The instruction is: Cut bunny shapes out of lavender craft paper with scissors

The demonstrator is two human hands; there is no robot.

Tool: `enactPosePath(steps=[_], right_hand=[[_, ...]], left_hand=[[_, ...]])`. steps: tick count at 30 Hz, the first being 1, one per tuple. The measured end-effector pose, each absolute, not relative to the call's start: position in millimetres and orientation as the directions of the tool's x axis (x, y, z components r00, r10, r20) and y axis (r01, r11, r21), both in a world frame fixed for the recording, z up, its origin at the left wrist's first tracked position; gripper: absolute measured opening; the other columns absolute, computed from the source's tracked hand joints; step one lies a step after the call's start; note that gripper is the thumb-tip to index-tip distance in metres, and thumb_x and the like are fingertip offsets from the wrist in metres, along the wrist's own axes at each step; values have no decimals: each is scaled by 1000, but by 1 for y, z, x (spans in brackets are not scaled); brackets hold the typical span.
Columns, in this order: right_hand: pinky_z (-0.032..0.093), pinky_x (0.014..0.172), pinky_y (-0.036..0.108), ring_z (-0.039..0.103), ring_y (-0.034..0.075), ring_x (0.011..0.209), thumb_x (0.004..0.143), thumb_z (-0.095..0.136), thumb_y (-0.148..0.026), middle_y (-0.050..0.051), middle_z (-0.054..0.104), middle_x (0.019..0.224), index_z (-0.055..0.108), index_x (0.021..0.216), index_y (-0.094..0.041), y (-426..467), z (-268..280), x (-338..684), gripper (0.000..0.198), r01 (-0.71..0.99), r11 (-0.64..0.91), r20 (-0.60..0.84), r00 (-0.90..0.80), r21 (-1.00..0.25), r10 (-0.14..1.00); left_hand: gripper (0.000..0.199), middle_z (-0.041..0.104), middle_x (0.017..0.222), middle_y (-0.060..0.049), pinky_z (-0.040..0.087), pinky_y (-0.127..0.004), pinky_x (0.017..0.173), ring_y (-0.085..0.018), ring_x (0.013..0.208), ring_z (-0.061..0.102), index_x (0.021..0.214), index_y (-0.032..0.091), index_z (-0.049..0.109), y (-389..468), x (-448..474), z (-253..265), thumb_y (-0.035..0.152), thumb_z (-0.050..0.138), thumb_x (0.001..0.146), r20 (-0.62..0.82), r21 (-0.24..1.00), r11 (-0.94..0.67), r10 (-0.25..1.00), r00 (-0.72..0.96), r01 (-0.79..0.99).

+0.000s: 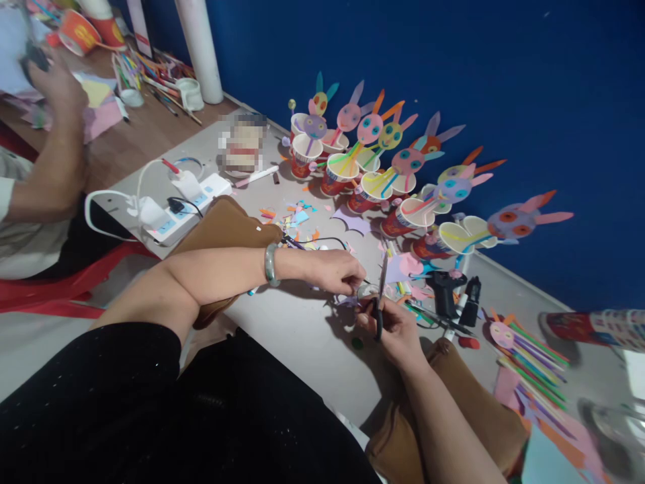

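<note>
- Black-clothed lap fills the near left, with both forearms reaching out over the desk (302, 336).
- Right hand (396, 329) is clenched around the dark handles of the scissors (380, 296), whose thin metal blades point up and away, nearly upright.
- Left hand (332, 269), a pale green bangle (271, 263) on its wrist, pinches a small pale paper piece (363, 293) right at the scissor blades; the piece is too small to make out its shape.
- Just beyond the hands lie coloured paper scraps (297, 218) scattered over the grey surface.
- Farther off, along the blue wall (453, 60), stands a row of paper cups (342, 171) fitted with round paper rabbit faces and long coloured ears.
- Right of the hands lies a black glue gun (446, 289), and near it a bundle of coloured paper strips (529, 366).
- At far left another person's hand (58, 84) is raised over pink and yellow sheets; a white power strip (186, 202) lies between.
</note>
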State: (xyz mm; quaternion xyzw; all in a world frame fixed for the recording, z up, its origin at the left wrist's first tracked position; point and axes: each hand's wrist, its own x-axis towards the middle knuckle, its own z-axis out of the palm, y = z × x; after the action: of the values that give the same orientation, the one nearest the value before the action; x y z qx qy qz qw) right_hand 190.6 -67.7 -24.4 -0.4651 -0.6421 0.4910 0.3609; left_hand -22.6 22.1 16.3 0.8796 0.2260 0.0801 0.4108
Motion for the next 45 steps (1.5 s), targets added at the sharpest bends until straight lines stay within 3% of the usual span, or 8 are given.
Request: enactPosePath(steps=[28,45], right_hand=[[44,56,27,53,15,62,69,87,-38,1,59,68,55,60,-21,-68,-22,188,37,271,98,11,-303,-957,953],[40,52,26,50,15,60,71,85,-37,0,55,65,50,62,-22,-70,-29,191,39,325,140,35,-309,-935,950]], left_hand=[[8,61,67,1,35,-23,62,-10,62,50,79,13,67,22,-24,15,10,59,79,-24,765,-575,424,905,290],[8,56,62,2,33,-23,61,-10,61,47,70,15,60,21,-23,12,8,60,74,4,801,-540,436,900,258]])
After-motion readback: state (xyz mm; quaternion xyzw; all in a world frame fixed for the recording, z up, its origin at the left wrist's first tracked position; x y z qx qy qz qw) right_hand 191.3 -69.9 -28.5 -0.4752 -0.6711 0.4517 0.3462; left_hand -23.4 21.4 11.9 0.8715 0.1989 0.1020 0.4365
